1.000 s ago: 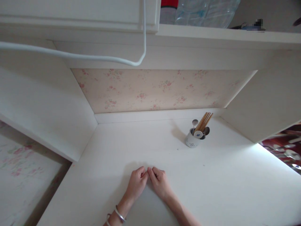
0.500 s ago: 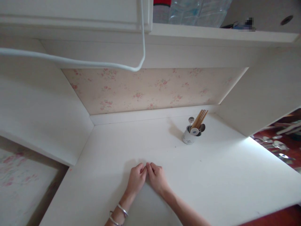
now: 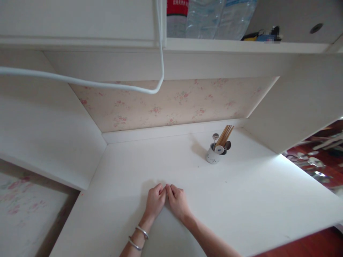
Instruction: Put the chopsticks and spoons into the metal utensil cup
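My left hand (image 3: pixel 155 199) rests on the white desk in a loose fist, with two silver bracelets on its wrist. Beside it my right hand (image 3: pixel 177 200) is curled shut too, its knuckles and thumb side meeting those of the left. Nothing shows in either hand. Beyond them to the right, a white perforated utensil holder (image 3: pixel 211 157) stands upright, apart from both hands. Wooden chopsticks (image 3: pixel 224 135) lean out of it, along with metal spoons (image 3: pixel 228 145) and a white round-ended utensil (image 3: pixel 219 149).
The white desk (image 3: pixel 241 207) sits between a left panel (image 3: pixel 53 125) and a right panel (image 3: pixel 300 103). Overhead, a white cable (image 3: pixel 107 85) hangs in front of a shelf (image 3: pixel 241 46) holding clear plastic bottles (image 3: pixel 206 19). Floral wallpaper (image 3: pixel 160 103) covers the back.
The view has tilted up slightly, so more of the shelf and bottles shows. Both fists stay together on the desk, and the utensil holder has not moved.
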The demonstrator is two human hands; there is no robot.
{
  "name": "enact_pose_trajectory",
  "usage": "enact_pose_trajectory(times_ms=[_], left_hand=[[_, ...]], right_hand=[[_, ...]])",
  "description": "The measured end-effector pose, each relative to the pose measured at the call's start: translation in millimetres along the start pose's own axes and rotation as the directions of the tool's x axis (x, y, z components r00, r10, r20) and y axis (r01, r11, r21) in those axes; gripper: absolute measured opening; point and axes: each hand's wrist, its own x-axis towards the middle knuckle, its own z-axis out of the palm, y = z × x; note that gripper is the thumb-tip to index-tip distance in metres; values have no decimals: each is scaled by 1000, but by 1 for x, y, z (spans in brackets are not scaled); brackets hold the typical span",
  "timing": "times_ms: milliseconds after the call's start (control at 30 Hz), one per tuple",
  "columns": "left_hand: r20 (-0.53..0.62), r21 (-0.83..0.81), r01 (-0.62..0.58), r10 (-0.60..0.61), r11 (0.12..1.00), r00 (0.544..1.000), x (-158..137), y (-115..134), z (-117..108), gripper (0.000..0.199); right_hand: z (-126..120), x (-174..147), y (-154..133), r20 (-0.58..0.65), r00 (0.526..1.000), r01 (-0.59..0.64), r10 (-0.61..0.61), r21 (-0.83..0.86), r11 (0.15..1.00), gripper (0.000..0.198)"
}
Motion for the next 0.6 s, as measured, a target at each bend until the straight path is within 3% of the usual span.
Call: enact_pose_trajectory(times_ms=[600], left_hand=[[11,112,16,-18,994,1000,-5,2,4,35]], right_hand=[[-9,-10,5,49,997,53,-56,46,998,41]])
